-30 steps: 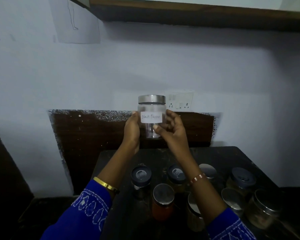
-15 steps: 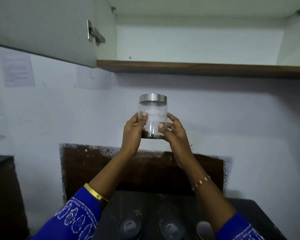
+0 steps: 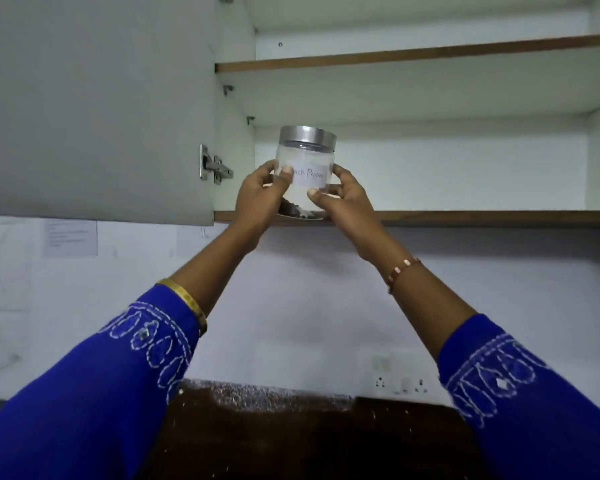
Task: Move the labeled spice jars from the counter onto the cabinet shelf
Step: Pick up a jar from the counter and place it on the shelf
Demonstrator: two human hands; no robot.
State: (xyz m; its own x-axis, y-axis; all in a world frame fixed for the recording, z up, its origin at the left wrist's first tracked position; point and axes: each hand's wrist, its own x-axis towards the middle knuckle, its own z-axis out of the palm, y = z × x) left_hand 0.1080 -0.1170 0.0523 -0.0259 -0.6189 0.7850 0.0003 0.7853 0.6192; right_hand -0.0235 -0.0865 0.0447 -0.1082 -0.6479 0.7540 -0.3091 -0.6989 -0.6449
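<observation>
Open grey cabinet door (image 3: 94,105) at far left. Left hand (image 3: 262,195) and right hand (image 3: 340,202) each curl round the clear glass jar with steel lid and white "Black Pepper" label (image 3: 306,168), held at the front lip of the lower brown-edged cabinet shelf (image 3: 465,218). Risk: jar base looks level with the lip; could catch, tilting the jar.

1 spice jar (image 3: 306,157) — 2 hands on it, left hand (image 3: 260,199) and right hand (image 3: 340,202). 2 shelves — lower shelf (image 3: 465,218), upper shelf (image 3: 413,55).
</observation>
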